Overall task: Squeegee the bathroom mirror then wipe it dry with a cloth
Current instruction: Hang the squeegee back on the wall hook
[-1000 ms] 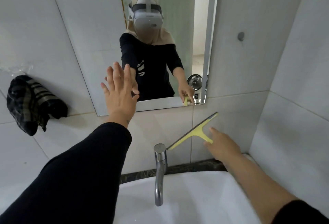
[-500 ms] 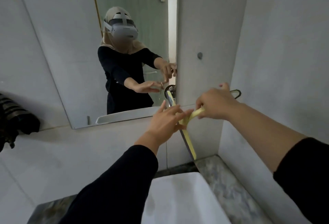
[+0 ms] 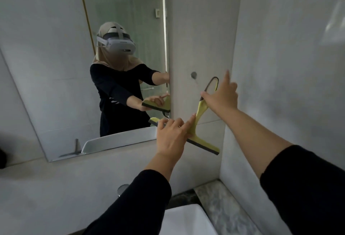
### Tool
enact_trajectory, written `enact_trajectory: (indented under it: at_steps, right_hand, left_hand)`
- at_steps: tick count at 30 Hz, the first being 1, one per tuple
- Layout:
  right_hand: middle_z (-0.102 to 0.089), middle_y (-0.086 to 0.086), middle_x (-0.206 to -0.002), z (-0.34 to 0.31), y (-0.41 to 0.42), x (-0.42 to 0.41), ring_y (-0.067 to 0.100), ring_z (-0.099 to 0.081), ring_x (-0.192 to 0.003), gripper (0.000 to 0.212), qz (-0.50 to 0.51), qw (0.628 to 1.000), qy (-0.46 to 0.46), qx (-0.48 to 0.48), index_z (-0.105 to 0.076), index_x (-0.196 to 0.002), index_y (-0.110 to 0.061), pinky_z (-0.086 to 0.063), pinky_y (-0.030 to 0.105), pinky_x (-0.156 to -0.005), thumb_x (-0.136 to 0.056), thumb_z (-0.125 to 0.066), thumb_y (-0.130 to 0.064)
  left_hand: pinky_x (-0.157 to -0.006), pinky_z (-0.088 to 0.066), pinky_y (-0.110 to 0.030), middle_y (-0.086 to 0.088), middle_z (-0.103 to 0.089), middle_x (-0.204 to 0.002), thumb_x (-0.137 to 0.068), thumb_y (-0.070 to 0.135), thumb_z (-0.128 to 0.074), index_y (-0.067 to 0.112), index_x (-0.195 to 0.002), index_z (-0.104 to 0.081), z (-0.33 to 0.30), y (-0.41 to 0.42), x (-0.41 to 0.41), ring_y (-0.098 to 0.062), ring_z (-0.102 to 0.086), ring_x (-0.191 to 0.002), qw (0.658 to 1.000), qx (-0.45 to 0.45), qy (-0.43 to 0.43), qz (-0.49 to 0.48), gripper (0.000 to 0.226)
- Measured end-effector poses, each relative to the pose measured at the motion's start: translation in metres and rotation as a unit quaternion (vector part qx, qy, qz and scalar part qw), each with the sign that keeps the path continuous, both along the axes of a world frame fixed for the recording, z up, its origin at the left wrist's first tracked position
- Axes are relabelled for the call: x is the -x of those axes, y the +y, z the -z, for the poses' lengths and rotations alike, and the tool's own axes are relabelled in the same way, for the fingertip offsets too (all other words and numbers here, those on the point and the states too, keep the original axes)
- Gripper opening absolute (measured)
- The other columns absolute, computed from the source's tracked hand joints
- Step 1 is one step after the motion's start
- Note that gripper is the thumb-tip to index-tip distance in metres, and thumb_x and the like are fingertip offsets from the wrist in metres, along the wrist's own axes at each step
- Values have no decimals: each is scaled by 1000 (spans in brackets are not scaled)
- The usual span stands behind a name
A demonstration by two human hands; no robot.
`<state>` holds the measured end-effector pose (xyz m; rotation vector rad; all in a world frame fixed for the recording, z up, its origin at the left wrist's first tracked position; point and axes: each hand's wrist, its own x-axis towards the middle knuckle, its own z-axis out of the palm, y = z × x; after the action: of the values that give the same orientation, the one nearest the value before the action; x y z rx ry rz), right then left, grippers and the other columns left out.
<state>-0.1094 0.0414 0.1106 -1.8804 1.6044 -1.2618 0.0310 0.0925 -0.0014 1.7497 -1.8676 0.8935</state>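
The yellow squeegee (image 3: 200,111) with a dark rubber blade is held up against the tiled wall just right of the mirror (image 3: 61,78). My right hand (image 3: 222,96) grips its handle near the dark hanging loop, index finger pointing up. My left hand (image 3: 172,135) holds the blade bar near its middle, fingers wrapped over it. A small round wall hook (image 3: 193,75) sits just up and left of the loop. The mirror shows my reflection with both arms reaching right. The cloth is only a dark sliver at the far left edge (image 3: 2,158).
A white basin (image 3: 186,218) lies below, with the tap's top (image 3: 122,189) showing beside my left sleeve. A marble counter strip (image 3: 222,205) runs along the right wall. The tiled side wall (image 3: 289,66) stands close on the right.
My view swung right. My left hand left the mirror and took hold of the blade bar. The squeegee rose from above the tap to the wall beside the hook.
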Motion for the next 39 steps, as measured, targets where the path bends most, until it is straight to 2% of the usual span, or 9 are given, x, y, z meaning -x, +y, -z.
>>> enact_trajectory:
  at_steps: [3,6,9,13,17,23,29,34,39]
  right_hand:
    - [-51,9,-127,6,-18,-14,34,-59,-108,79,-13,980,-180,-81,-14,-147,-18,-55,50,-84,-86,-65,-19]
    - [-58,15,-116,6,-33,-25,35,-64,-95,61,-11,984,-165,-67,-28,-132,-21,-57,52,-75,-84,-62,-10]
    - [-60,12,-106,1,-46,-34,32,-65,-88,55,-27,991,-130,-34,-36,-126,-23,-58,47,-74,-80,-64,-8]
    - [-55,12,-110,-4,-67,-44,32,-60,-94,53,-44,996,-52,58,-44,-126,-23,-51,34,-76,-79,-64,-7]
    - [-55,13,-113,2,-90,-46,31,-59,-95,54,-48,996,-45,60,-45,-129,-25,-43,29,-70,-82,-66,-9]
    - [-57,15,-115,33,-106,-39,33,-58,-102,57,-49,997,-49,23,-44,-130,-23,-45,31,-78,-81,-72,-11]
    - [-50,11,-121,34,-96,-44,29,-56,-105,57,-36,995,-65,66,-42,-134,-25,-47,35,-87,-85,-66,-8]
    - [-50,11,-121,14,-90,-50,28,-54,-106,57,-41,994,-61,83,-42,-134,-24,-42,30,-85,-85,-66,-8]
    - [-51,13,-120,26,-91,-55,32,-54,-109,56,-48,996,-63,42,-41,-133,-25,-43,33,-86,-86,-65,-7]
  left_hand:
    - [-81,-29,-36,5,-61,-80,-71,26,-77,31,-141,-37,4,-10,5,-22,-60,-74,1000,-1,18,-8,81]
    - [-78,-37,-38,5,-60,-83,-71,26,-76,32,-147,-22,10,-22,6,-22,-60,-76,999,-22,26,-18,93]
    - [-70,-35,-36,2,-59,-91,-79,26,-70,33,-148,1,6,-35,10,-23,-59,-77,998,-51,35,-18,100]
    - [-56,-29,-32,1,-56,-99,-88,11,-59,31,-142,22,0,-57,16,-22,-42,-58,996,-53,67,-30,100]
    - [-50,-32,-32,0,-58,-93,-89,11,-59,36,-141,24,8,-79,14,-21,-45,-56,991,-73,112,-30,101]
    - [-50,-37,-32,0,-60,-97,-90,8,-56,40,-147,13,32,-91,10,-23,-56,-63,985,-119,124,-23,95]
    - [-48,-33,-31,-3,-62,-86,-80,-2,-62,35,-149,0,25,-83,12,-21,-41,-51,988,-96,118,-19,100]
    - [-51,-33,-33,-3,-58,-97,-86,-1,-52,37,-139,22,8,-79,9,-23,-44,-57,988,-100,112,-31,99]
    - [-54,-38,-34,-4,-56,-108,-90,9,-55,41,-144,20,19,-80,9,-27,-59,-72,975,-160,147,-46,98]
